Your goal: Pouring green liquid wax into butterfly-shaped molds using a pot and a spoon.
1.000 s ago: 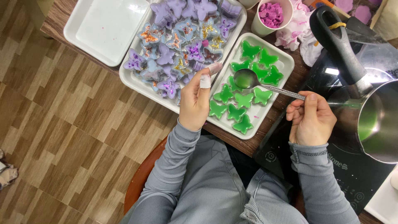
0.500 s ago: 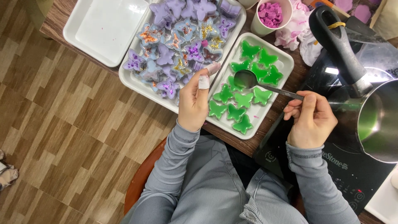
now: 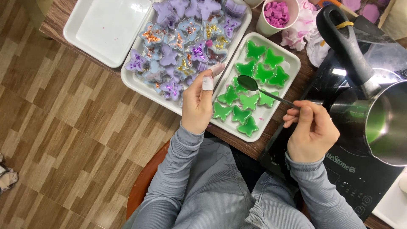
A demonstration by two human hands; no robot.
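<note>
My right hand [image 3: 311, 129] holds a metal spoon [image 3: 258, 88] by its handle, the bowl with green liquid hovering over green butterfly-shaped moulds [image 3: 248, 101] in a white tray [image 3: 292, 63]. My left hand [image 3: 200, 101], with a white bandage on one finger, rests on the left rim of that tray, fingers curled against the edge. Another white tray [image 3: 131, 80] to the left is packed with purple glittered butterfly moulds [image 3: 186, 38].
A steel pot [image 3: 388, 123] with green liquid and a black handle [image 3: 345, 42] sits on a black induction hob [image 3: 339, 165] at right. A cup of pink pieces [image 3: 277, 15] and an empty white tray [image 3: 106, 29] stand at the back. The table edge runs diagonally above a wood-pattern floor.
My right hand has drawn back toward me and slightly left, tilting the spoon so its bowl sits lower over the green moulds. The left hand has stayed on the tray rim.
</note>
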